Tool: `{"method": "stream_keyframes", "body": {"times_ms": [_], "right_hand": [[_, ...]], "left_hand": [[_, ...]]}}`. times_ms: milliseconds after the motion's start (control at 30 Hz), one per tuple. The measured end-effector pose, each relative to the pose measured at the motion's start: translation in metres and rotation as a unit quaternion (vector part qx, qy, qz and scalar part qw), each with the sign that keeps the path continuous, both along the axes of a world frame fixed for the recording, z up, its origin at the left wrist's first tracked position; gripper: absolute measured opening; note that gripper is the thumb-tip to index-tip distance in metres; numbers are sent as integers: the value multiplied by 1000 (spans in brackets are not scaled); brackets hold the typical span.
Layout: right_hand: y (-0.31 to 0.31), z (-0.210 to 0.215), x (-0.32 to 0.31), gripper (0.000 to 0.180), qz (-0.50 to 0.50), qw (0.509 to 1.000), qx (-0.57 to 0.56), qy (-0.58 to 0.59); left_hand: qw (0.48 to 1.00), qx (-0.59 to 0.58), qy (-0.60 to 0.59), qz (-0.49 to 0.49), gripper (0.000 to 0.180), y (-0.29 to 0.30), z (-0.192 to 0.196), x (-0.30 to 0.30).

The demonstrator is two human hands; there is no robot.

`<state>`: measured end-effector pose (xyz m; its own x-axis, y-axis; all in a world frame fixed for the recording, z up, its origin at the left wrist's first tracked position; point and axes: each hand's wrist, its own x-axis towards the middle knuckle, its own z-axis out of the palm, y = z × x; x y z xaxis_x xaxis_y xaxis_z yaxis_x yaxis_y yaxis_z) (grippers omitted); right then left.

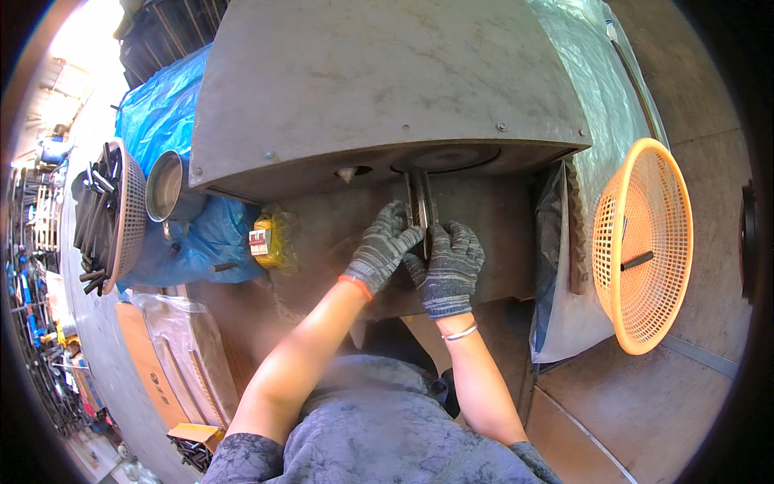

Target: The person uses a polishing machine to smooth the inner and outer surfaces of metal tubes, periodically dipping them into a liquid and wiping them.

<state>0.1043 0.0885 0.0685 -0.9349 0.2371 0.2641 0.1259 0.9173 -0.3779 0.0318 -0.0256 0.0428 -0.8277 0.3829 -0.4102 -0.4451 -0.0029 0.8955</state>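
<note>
A flat metal strip [421, 206] is gripped between the gloved left hand [380, 248] and right hand [450, 266], just below the grey machine housing [379, 81].

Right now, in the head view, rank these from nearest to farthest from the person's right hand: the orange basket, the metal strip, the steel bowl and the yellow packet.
1. Metal strip: held upright by the right hand itself, under the machine.
2. Yellow packet: on the person's left, beside the blue sheet.
3. Orange basket: tilted, on the right.
4. Steel bowl: far left.
</note>
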Motion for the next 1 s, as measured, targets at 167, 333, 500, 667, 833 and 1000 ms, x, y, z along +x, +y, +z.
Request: {"method": "stream_keyframes", "body": {"times_ms": [167, 333, 500, 667, 833, 1000], "right_hand": [[-5, -8, 23, 38, -36, 998, -32, -47], [-28, 14, 49, 35, 8, 957, -286, -44], [-48, 15, 58, 24, -22, 843, -533, -77], [-63, 26, 51, 26, -5, 826, -556, -97], [-74, 31, 43, 25, 9, 823, -556, -117], [-86, -10, 36, 36, 7, 821, -564, -84]], "left_hand": [[964, -240, 90, -67, 56, 0, 22, 4], [1000, 1, 23, 0, 41, -25, 43, 29], [997, 75, -20, -5, 28, -43, 84, 25], [995, 95, -29, 6, 26, -56, 89, 23], [996, 84, -33, 8, 27, -68, 78, 19], [996, -9, -54, 76, 32, -69, 45, 9]]}}
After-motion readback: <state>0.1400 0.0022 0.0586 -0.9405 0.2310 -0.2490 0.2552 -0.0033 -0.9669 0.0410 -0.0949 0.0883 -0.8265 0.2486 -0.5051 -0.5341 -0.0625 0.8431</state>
